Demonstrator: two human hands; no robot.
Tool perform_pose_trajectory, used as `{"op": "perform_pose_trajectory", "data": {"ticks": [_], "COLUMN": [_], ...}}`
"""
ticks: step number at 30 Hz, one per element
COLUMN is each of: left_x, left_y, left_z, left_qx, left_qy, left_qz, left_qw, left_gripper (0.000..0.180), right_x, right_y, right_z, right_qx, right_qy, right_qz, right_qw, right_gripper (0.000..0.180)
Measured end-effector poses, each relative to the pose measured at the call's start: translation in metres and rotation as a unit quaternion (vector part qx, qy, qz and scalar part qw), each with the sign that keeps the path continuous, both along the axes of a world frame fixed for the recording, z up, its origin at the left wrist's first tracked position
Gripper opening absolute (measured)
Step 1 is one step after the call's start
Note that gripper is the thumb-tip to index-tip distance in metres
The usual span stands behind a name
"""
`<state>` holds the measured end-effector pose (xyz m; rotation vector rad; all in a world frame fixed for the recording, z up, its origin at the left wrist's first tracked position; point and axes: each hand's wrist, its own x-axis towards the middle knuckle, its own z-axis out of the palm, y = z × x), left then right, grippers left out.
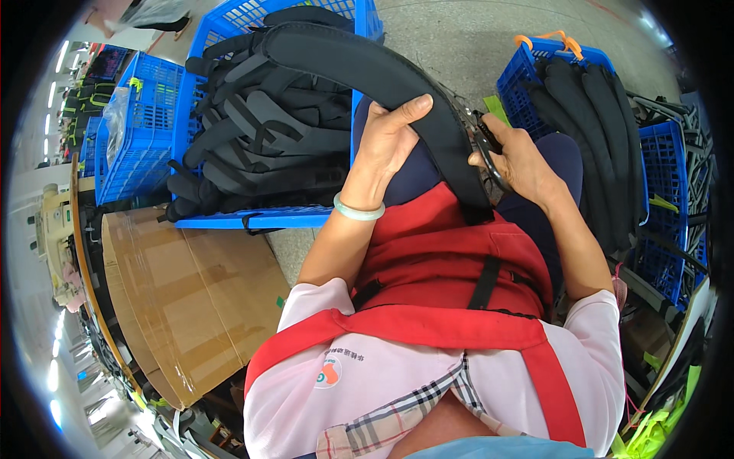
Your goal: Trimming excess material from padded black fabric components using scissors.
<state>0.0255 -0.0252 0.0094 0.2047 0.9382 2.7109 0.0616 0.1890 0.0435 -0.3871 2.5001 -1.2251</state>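
Note:
A long curved black padded strap (367, 67), like a backpack shoulder strap, lies across my lap. One end reaches over the blue crate and the other rests on my red apron (451, 252). My left hand (388, 138) grips the strap near its middle, thumb on top. My right hand (524, 164) is closed around dark-handled scissors (486, 145) held against the strap's right edge. The blades are partly hidden, so I cannot tell whether they touch the fabric.
A blue crate (260, 222) heaped with similar straps stands at front left, beside a brown cardboard box (191, 298). At the right, another blue crate (520, 103) holds black padded pieces. Further blue crates (141, 126) stand at far left. A grey floor (451, 34) shows ahead.

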Motion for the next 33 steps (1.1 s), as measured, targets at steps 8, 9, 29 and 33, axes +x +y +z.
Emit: {"op": "perform_pose_trajectory", "data": {"ticks": [8,9,29,33], "left_x": [-0.008,-0.011,-0.008,-0.022], "left_y": [0.019,0.026,0.061,0.063], "left_z": [-0.004,-0.006,-0.022,-0.013], "left_qx": [-0.079,-0.113,-0.327,0.066], "left_qy": [0.064,0.073,0.035,-0.112], "left_qz": [0.021,0.016,-0.2,-0.151], "left_qw": [0.995,0.991,0.923,0.98], "left_gripper": [0.02,0.02,0.025,0.022], "right_x": [-0.012,-0.015,-0.028,0.003], "right_y": [0.007,0.012,0.064,0.036], "right_z": [-0.011,-0.015,0.065,0.024], "right_qx": [-0.038,-0.05,-0.425,-0.492], "right_qy": [0.084,0.105,0.351,0.148], "right_qz": [-0.04,-0.069,-0.39,-0.419], "right_qw": [0.995,0.991,0.737,0.748], "right_gripper": [0.046,0.046,0.013,0.007]}}
